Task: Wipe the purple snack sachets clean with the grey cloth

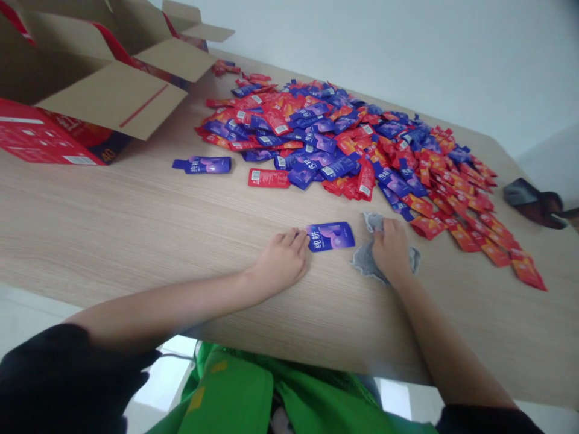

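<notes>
While my head view takes in the desk (149, 223) from its front edge to the wall behind, my left hand (284, 259) has its fingers closed over the narrow end of a purple pouch (332, 235), which lies flat, printed side up, nearer the front edge than the heap. My right hand (391, 250) grips a grey cloth (368, 263) on the desktop just beside that pouch; cloth and pouch look apart.

As far as I can judge, this one pouch is in hand and not finished with. Much is left: the heap of pouches (312, 129), red and purple mixed, spreads along the back edge and trails towards the right end, with neither hand on it. A lone purple pouch (208, 165) lies apart towards the left, and a red pouch (268, 178) lies at the heap's front; I cannot tell whether either is dealt with. Open cartons (52, 135) stand at the back left, but their bottoms are hidden, so I cannot say how much is packed, if anything.
</notes>
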Tool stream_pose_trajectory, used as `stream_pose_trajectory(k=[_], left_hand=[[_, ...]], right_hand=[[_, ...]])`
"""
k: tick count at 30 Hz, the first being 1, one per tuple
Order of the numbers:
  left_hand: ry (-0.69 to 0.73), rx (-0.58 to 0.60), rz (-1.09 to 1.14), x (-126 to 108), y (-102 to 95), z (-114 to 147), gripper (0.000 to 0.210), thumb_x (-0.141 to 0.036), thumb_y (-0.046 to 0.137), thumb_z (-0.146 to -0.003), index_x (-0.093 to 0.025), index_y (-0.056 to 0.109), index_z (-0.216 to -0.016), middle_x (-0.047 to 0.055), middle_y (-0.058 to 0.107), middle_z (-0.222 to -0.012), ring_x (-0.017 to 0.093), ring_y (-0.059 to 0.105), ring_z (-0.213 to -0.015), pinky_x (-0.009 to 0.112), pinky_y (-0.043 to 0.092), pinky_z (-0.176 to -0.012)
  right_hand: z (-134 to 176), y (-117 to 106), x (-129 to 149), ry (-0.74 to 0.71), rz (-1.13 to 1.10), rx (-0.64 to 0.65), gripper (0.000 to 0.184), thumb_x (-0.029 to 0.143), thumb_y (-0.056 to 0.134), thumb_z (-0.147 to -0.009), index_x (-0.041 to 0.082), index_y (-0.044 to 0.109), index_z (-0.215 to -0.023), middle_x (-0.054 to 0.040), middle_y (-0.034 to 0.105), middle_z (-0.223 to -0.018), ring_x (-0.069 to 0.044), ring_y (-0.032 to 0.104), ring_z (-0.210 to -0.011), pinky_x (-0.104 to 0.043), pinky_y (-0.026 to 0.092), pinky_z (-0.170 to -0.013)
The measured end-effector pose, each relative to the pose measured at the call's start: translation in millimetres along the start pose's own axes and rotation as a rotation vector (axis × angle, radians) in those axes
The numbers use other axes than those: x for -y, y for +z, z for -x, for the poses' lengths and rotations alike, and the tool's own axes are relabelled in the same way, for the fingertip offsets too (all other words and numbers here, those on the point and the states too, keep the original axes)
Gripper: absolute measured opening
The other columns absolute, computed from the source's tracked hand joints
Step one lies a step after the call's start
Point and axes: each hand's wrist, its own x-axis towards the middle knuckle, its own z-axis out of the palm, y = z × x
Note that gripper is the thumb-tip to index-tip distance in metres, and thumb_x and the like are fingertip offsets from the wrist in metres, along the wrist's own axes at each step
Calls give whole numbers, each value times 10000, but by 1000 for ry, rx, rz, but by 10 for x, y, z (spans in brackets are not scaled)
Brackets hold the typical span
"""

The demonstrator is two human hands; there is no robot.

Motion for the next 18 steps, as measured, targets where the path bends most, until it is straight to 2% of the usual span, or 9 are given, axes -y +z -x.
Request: stream_pose_trajectory(k=[2,4,6,8,10,12,14,18], left_hand=[[-51,10,-21,-65,-105,8,375,-265,483,-932,-7,651,-1146,234,647,-1210,325,615,-1077,417,470,-806],[-70,23,16,-79,-208,-21,311,-267,464,-936,-71,704,-914,181,715,-968,281,661,-858,399,464,-720],[-25,-1,84,-12,-251,-98,324,-286,445,-947,-124,694,-819,123,717,-885,248,659,-801,389,457,-723],[108,-55,139,135,-200,-209,264,-271,461,-943,-152,697,-945,107,702,-1092,254,640,-997,386,452,-817],[316,-70,170,315,-67,-320,303,-190,473,-927,-212,642,-1177,60,561,-1393,255,470,-1304,391,399,-968],[413,-40,185,459,88,-400,410,-159,462,-928,-260,559,-1313,4,442,-1509,241,320,-1418,398,340,-1052],[390,-25,184,514,205,-433,437,-194,439,-955,-286,505,-1377,-18,403,-1535,257,289,-1424,418,329,-1060],[261,-88,175,395,252,-402,398,-372,424,-995,-282,536,-1366,51,501,-1431,297,428,-1237,442,371,-989]], right_hand=[[34,-38,-15,45,-122,-82,152,240,385,-898,204,501,-989,-104,551,-946,-270,502,-921,-397,407,-795],[44,-81,10,60,-217,-130,74,262,405,-886,229,468,-906,-79,535,-894,-258,503,-878,-390,409,-769],[36,-112,69,58,-281,-152,39,270,420,-873,243,434,-848,-63,520,-864,-249,500,-851,-383,408,-749],[31,-121,154,57,-327,-153,44,267,423,-865,249,416,-826,-52,511,-843,-242,497,-833,-379,408,-740],[44,-110,252,55,-362,-128,43,269,421,-865,251,414,-827,-42,509,-828,-235,497,-819,-375,412,-737],[74,-95,345,47,-388,-86,48,272,420,-872,251,414,-828,-39,517,-827,-231,503,-818,-372,418,-743],[107,-87,423,26,-404,-43,63,267,420,-878,252,411,-817,-41,529,-835,-231,511,-827,-371,424,-749],[148,-69,580,-78,-462,39,64,239,412,-893,248,444,-839,-53,553,-886,-233,529,-868,-378,444,-777]])
